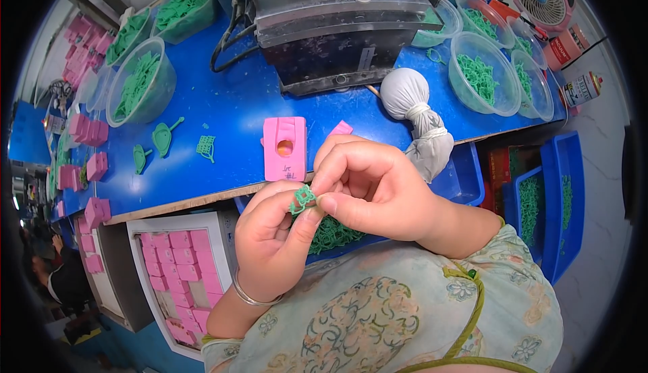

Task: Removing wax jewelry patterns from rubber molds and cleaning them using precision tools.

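My left hand (280, 238) pinches a small green lattice piece (302, 197) between thumb and fingers, just beyond the front edge of the blue table (223, 103). My right hand (361, 194) grips the same piece at its right side with thumb and index finger. Beneath my hands lies a heap of green lattice pieces (337, 238), partly hidden. A pink block with a round hole (283, 149) rests on the table just beyond my fingers. Small loose green pieces (164, 140) lie to the left.
A dark machine (331, 29) stands at the back, a white cloth bundle (405, 96) beside it. Tubs of green pieces (143, 83) (482, 79) flank it. Pink blocks fill a tray (182, 265) at lower left. Blue bins (560, 204) stand right. Another person (57, 272) is at far left.
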`<state>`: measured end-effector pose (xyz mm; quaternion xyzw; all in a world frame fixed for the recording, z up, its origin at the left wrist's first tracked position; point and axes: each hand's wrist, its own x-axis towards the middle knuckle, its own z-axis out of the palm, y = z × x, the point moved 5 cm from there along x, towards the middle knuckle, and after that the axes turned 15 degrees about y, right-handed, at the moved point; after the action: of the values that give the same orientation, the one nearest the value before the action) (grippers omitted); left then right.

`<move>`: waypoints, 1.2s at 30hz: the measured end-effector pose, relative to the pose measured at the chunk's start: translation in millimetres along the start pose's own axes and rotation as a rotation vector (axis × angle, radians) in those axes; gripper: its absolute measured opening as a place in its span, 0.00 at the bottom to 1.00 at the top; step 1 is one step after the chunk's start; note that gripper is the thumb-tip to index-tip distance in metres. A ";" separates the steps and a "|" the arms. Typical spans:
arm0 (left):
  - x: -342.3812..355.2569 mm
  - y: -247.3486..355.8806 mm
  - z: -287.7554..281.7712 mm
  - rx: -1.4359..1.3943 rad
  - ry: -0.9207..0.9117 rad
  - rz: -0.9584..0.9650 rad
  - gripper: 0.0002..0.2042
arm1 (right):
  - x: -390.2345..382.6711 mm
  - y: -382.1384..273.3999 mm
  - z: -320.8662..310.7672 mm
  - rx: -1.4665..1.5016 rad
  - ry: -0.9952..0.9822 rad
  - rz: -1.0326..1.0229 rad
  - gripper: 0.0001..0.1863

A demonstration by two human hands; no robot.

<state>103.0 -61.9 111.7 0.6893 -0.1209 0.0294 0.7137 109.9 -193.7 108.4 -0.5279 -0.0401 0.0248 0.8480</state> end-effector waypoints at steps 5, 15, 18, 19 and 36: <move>-0.2 0.8 0.9 0.025 0.006 0.069 0.08 | -0.7 2.7 -1.5 0.042 -0.036 0.053 0.03; 0.9 0.1 1.4 0.020 -0.003 0.066 0.08 | -0.7 3.9 -2.1 0.036 -0.063 0.049 0.03; 1.3 0.3 2.3 0.026 -0.013 0.077 0.07 | -0.1 3.8 -0.9 -0.001 -0.014 0.016 0.02; 1.0 -0.1 2.2 0.015 -0.005 0.058 0.07 | 0.0 3.8 -0.4 -0.002 -0.013 0.016 0.02; -2.6 -16.0 -2.7 -0.217 0.014 -0.207 0.09 | 2.0 14.9 -2.8 0.237 -0.134 0.338 0.06</move>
<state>104.2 -59.6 95.5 0.6165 -0.0465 -0.0529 0.7842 112.2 -189.4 93.8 -0.4211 -0.0037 0.2062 0.8832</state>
